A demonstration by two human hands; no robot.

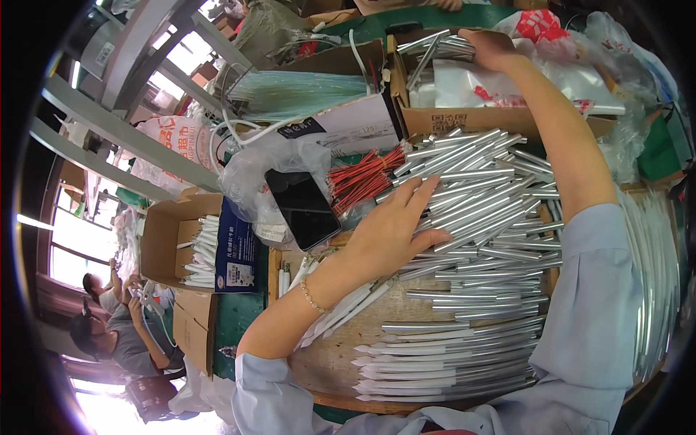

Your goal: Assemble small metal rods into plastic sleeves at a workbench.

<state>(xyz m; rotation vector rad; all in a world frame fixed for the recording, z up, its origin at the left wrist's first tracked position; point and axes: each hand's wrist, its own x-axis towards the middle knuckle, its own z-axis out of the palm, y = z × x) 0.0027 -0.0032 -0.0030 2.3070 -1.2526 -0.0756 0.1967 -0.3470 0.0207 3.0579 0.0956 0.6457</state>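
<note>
A large heap of thin silver tubes (471,196) lies in front of me, loosely stacked on a wooden tray (326,370). My left hand (399,228) rests at the heap's left side, its thumb and fingers apart and touching the tubes. At the far side, my right hand (489,49) reaches into a cardboard box (471,122). Its fingers curl at the ends of a bunch of silver tubes (444,48); the fingertips are partly hidden. Nearest me, a row of white-tipped sticks with silver tubes over their other ends (435,366) lies side by side.
A black phone (303,209) lies on plastic bags beside a bundle of red wires (366,177). An open box (163,235) of white sticks stands left, and pale translucent strands (297,94) fill another box. Long white rods (649,283) lie right. Two people (130,333) work at far left.
</note>
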